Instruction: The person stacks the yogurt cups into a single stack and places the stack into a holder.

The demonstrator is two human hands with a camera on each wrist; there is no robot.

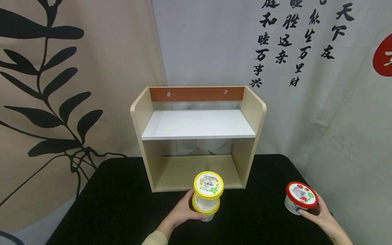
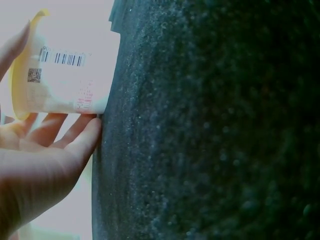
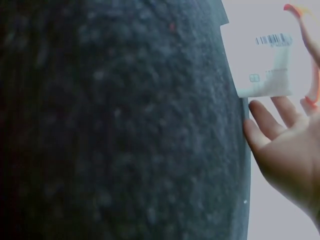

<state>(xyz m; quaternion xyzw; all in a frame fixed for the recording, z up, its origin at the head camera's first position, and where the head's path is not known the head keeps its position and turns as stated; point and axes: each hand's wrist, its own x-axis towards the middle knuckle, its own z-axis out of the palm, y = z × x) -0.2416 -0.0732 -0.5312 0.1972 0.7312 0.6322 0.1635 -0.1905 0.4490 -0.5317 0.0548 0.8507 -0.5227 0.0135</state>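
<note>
Two tubs with yellow lids stand stacked in front of the shelf in the head view. My left hand (image 1: 185,211) grips the lower yellow-lidded tub (image 1: 206,205), thumb at the front and fingers round its left side. On top of it sits the upper yellow-lidded tub (image 1: 209,185). A barcode shows on the white side of the gripped tub (image 2: 65,75) in the left wrist view. Over at the right, my right hand (image 1: 323,214) holds a tub with a red lid (image 1: 301,195), its thumb against the near side. That tub's far side is hidden from the head camera.
A two-level wooden shelf unit (image 1: 199,125) with a white upper board stands at the back of the black table (image 1: 122,204). Behind it hang cloth backdrops, one with black leaves (image 1: 52,146), another with black writing (image 1: 291,41).
</note>
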